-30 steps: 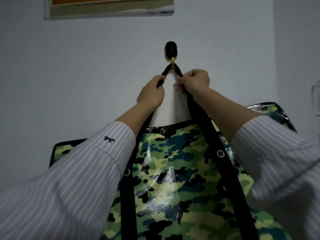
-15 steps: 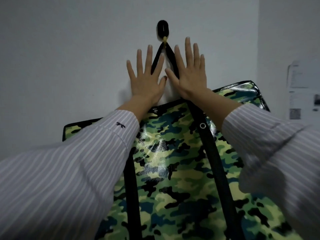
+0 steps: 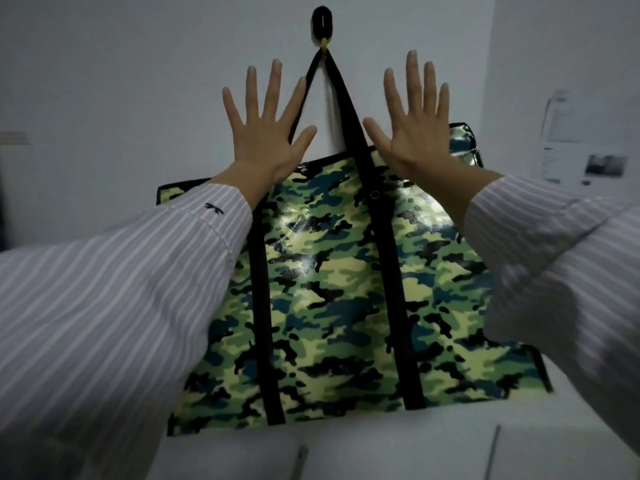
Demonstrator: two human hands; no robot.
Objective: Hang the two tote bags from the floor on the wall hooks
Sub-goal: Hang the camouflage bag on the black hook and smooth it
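The left hand (image 3: 265, 133) and the right hand (image 3: 414, 133) are both released, fingers straight and spread, palms toward the wall (image 3: 121, 81), grasping nothing. A second ago each pinched the black strap (image 3: 348, 98) just under the hook (image 3: 322, 24). Half a second ago they had let go and lay flat close beside it. Now they stand wider apart, one on each side. The right is plainly clear of the strap. The left overlaps its left leg in this view, and I cannot tell whether a finger brushes it.

The strap's loop sits over the hook, high on the wall near its right corner, and the camouflage tote bag (image 3: 329, 271) hangs flat below it with no hand bearing it. Its bottom edge reaches a white surface (image 3: 381, 452). A paper sheet (image 3: 585, 140) is stuck on the adjoining wall.

I judge this bag hung. The second bag is out of view, so the task may be only half done.
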